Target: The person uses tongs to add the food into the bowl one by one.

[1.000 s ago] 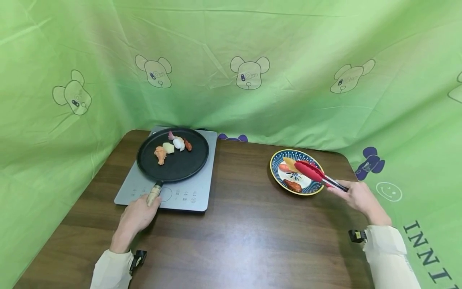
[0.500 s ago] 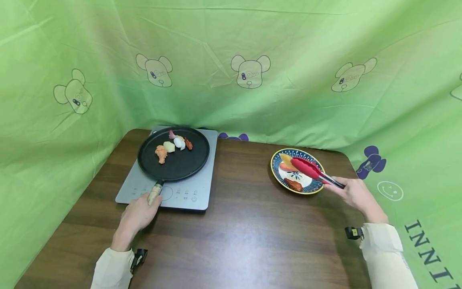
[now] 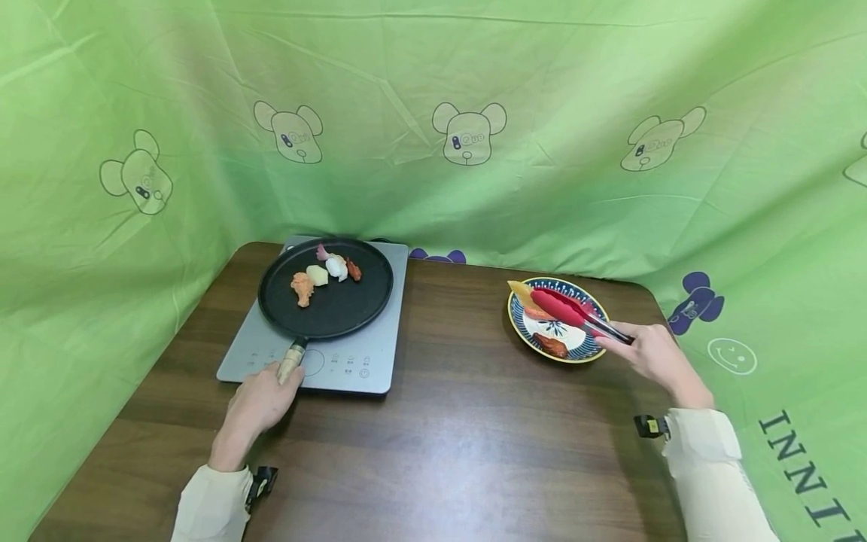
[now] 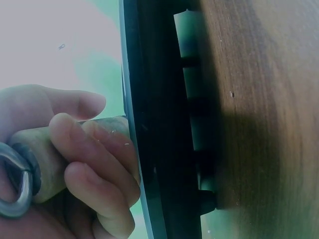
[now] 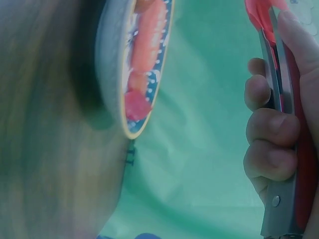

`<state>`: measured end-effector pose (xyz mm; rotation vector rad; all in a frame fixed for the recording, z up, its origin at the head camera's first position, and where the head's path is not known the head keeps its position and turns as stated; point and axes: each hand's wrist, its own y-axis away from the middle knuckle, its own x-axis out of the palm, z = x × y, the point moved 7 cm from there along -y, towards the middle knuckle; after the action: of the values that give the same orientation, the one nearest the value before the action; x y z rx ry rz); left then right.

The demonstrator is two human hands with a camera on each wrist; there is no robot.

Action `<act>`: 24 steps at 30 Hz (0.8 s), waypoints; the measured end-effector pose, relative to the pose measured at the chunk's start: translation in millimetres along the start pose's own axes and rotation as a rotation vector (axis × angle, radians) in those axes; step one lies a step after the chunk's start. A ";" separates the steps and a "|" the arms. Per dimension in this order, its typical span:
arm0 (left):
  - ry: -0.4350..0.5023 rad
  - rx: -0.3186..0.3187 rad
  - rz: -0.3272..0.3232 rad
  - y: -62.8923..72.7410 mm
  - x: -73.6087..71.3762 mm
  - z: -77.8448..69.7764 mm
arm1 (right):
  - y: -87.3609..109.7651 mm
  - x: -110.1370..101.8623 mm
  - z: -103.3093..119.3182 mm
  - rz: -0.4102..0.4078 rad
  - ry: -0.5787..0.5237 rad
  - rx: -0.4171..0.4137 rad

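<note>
My left hand (image 3: pixel 260 403) grips the pale wooden handle (image 3: pixel 291 361) of a round black flat pan (image 3: pixel 339 310). In the left wrist view, curled fingers (image 4: pixel 102 159) wrap that handle. My right hand (image 3: pixel 655 357) holds red-tipped metal tongs (image 3: pixel 561 307), fingers (image 5: pixel 271 123) curled around the arms in the right wrist view. A yellow food piece (image 3: pixel 518 290) sticks out from the tongs' tips, over the far-left rim of a blue-patterned plate (image 3: pixel 574 340). On the plate lie a brown chicken wing (image 3: pixel 550 345) and an orange-pink shrimp-like piece (image 5: pixel 148 42), partly behind the tongs.
The pan sits on a grey induction cooktop (image 3: pixel 362 365) at the left. In it lie a fried drumstick (image 3: pixel 302 289), a pale chunk (image 3: pixel 317 275), a white-and-pink piece (image 3: pixel 336 267) and a reddish-brown piece (image 3: pixel 354 269). A green printed curtain (image 3: pixel 542 211) surrounds the wooden table (image 3: pixel 447 421).
My right hand has moved left and slightly away from me, carrying the tongs and the yellow piece from above the plate's middle to its far-left rim. The left hand stays on the handle.
</note>
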<state>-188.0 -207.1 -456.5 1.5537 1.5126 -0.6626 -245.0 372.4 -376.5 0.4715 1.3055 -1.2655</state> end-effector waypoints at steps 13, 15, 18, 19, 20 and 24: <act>0.007 -0.005 0.012 0.5 2.1 0.3 | -23.0 -0.3 19.5 -0.028 -0.003 -0.066; 0.006 -0.004 0.013 0.4 2.2 0.3 | -26.7 0.1 23.0 -0.025 -0.001 -0.073; 0.005 -0.005 0.014 0.2 1.9 0.7 | -32.7 1.8 28.7 -0.005 -0.005 -0.070; 0.003 -0.004 0.014 0.2 1.7 0.9 | -34.9 2.5 30.9 0.005 -0.011 -0.067; 0.004 -0.006 0.015 0.3 1.7 1.2 | -37.2 3.0 33.2 0.013 -0.015 -0.067; 0.007 -0.006 0.018 0.7 1.7 1.3 | -46.1 3.6 43.8 0.029 -0.025 -0.080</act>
<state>-186.9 -207.3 -458.4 1.5651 1.5028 -0.6428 -266.5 318.6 -350.0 0.4155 1.3189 -1.1873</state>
